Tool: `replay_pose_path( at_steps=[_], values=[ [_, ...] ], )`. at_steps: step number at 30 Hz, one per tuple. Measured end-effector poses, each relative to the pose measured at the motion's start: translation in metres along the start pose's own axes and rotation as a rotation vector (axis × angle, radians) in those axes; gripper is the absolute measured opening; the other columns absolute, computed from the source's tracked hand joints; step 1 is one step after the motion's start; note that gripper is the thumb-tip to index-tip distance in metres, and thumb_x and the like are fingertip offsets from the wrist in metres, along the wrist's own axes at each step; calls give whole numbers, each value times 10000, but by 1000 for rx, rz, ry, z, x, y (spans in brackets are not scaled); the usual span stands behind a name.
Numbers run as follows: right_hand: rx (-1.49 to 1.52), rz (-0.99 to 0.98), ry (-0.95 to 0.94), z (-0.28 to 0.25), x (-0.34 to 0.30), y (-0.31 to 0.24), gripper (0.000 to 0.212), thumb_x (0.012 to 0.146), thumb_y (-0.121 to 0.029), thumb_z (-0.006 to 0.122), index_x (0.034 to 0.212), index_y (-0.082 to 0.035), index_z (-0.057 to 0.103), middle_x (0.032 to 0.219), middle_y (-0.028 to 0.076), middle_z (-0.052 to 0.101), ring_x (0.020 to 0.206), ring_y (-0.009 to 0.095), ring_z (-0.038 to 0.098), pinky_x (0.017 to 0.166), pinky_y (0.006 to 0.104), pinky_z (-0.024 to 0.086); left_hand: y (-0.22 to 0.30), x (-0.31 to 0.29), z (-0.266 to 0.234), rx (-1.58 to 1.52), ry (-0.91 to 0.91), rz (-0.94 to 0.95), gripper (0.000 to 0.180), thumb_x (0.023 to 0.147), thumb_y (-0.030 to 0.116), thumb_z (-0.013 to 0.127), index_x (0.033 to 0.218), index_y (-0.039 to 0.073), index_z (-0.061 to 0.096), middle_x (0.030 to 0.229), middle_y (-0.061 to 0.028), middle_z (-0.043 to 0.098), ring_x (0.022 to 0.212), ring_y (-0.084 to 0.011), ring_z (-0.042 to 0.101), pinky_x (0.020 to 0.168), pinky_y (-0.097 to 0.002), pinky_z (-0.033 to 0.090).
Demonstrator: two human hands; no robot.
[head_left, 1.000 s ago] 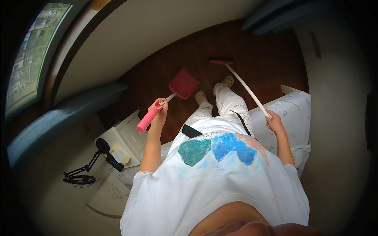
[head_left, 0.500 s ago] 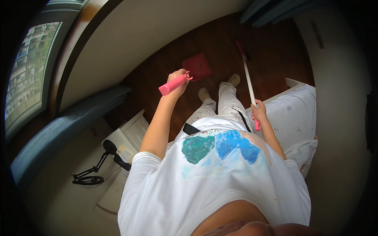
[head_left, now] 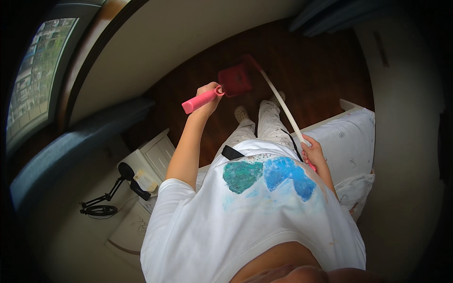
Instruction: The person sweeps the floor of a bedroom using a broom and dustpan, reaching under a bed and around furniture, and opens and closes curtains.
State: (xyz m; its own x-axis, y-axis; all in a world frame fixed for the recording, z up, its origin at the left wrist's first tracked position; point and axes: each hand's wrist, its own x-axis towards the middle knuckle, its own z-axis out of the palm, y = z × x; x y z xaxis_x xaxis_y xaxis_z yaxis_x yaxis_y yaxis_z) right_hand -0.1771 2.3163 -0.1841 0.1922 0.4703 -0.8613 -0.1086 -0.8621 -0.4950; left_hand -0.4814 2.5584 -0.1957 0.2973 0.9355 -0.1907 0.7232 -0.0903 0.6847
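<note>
My left hand [head_left: 206, 92] is closed around the pink handle of a long-handled dustpan [head_left: 235, 80]. Its red pan lies low over the dark floor, beyond my feet. My right hand [head_left: 313, 152] grips the white stick of a broom [head_left: 281, 101] near its pink end, beside my hip. The stick slants away to the far left, and its red head is at the far side of the pan, close to its right edge. Whether head and pan touch I cannot tell. The bristles are too dark to make out.
A bed [head_left: 351, 137] with white patterned bedding stands on my right. On my left are a white cabinet [head_left: 158, 153] and a black jointed lamp [head_left: 106, 198]. A pale wall [head_left: 188, 37] runs along the far left, with a window [head_left: 37, 70] and blue curtain [head_left: 71, 151].
The broom head has swung left across the floor to the dustpan. My right hand has come slightly nearer to me, and the dustpan handle has shifted a little left.
</note>
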Motion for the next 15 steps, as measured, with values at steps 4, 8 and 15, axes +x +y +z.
replay_pose_path(
  at_steps=[4,8,15],
  values=[
    [-95,15,96,-10,12,-17,382,796,-119,515,1165,-156,424,532,17,433,358,66,356,295,210,302,-20,-40,-14,-78,69,-79,92,728,95,557,779,22,575,619,-88,553,544,-149,525,520,-245,422],
    [-123,1,135,-13,26,-27,369,799,-108,501,1157,-154,425,544,21,431,369,72,362,303,216,319,-41,-78,-32,-167,170,-156,111,728,112,534,769,15,571,603,-103,545,534,-155,530,515,-251,426],
    [-561,-695,108,37,80,25,290,761,-117,563,1047,-90,524,687,59,551,483,95,474,442,229,410,-111,-109,-14,-253,378,-243,75,721,87,532,726,17,557,583,-74,534,528,-144,508,521,-249,416]
  ],
)
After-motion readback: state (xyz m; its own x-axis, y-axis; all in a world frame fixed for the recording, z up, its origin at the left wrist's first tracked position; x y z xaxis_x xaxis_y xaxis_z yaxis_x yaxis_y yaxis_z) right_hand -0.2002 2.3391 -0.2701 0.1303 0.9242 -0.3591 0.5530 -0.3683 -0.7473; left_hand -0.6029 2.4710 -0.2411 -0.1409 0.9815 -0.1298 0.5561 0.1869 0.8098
